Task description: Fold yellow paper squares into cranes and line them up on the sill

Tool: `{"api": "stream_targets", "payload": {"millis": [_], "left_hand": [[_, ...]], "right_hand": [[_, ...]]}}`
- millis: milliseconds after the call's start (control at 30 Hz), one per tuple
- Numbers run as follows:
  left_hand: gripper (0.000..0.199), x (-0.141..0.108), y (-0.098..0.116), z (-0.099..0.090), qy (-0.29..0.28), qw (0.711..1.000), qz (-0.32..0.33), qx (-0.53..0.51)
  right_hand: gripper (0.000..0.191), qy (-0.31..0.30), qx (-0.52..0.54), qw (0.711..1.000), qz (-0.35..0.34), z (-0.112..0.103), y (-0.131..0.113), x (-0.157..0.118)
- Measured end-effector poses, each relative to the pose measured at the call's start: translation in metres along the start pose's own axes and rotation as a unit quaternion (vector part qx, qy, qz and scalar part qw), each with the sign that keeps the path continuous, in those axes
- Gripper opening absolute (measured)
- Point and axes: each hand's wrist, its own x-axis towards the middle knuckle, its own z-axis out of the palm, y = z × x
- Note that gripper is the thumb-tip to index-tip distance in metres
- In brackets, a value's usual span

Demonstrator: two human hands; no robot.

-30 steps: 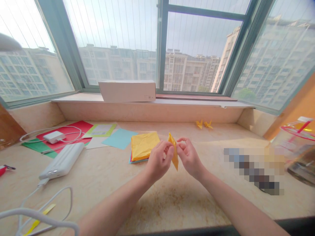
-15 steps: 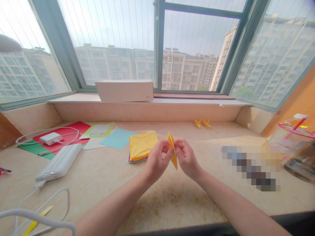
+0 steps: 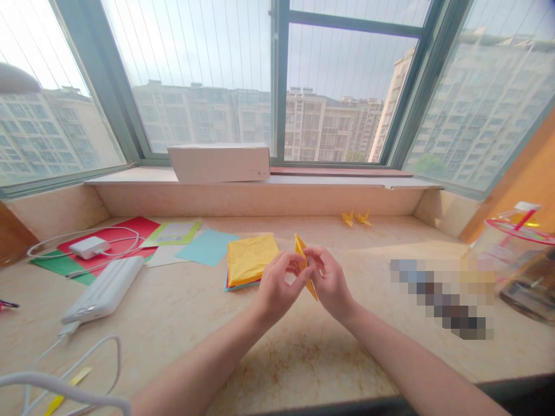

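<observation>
Between my two hands a folded piece of yellow origami paper (image 3: 300, 245) is held up on edge, its narrow side toward me and its tips pointing up and down. My left hand (image 3: 284, 283) pinches it from the left with thumb and fingers. From the right, my right hand (image 3: 329, 280) grips it with bent fingers, which hide part of the folds. Just left of my hands lies a stack of yellow paper (image 3: 251, 260) with other colours underneath. Two small folded yellow paper cranes (image 3: 363, 218) stand farther back on the right.
Light blue paper (image 3: 208, 247), red paper (image 3: 134, 228) and other sheets lie at the left, under a white charger (image 3: 89, 247) with its cable. Nearer is a white power bank (image 3: 104, 292). A lidded cup (image 3: 515, 248) stands at right beside a blurred-out item (image 3: 437, 297). A white box (image 3: 219, 163) sits on the sill.
The folded paper has tilted, its lower tip swinging slightly right. My hands have closed in on each other, the left thumb now reaching farther across the paper.
</observation>
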Motion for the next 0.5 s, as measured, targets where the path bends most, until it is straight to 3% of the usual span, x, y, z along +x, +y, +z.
{"api": "stream_targets", "payload": {"millis": [167, 300, 400, 500], "left_hand": [[0.013, 0.003, -0.005, 0.001, 0.012, 0.992, -0.081, -0.099], [0.016, 0.005, -0.008, 0.000, 0.039, 0.976, -0.135, -0.163], [0.027, 0.007, -0.008, -0.001, 0.042, 0.965, -0.160, -0.205], [0.027, 0.009, -0.006, -0.003, 0.022, 0.965, -0.166, -0.202]], "right_hand": [[0.022, 0.018, 0.023, 1.000, 0.011, 0.002, -0.002, 0.001], [0.032, 0.015, 0.106, 0.993, 0.042, 0.003, -0.001, 0.003], [0.047, 0.012, 0.157, 0.985, 0.073, 0.002, 0.002, 0.007], [0.044, -0.019, 0.157, 0.983, 0.098, 0.001, 0.004, 0.010]]}}
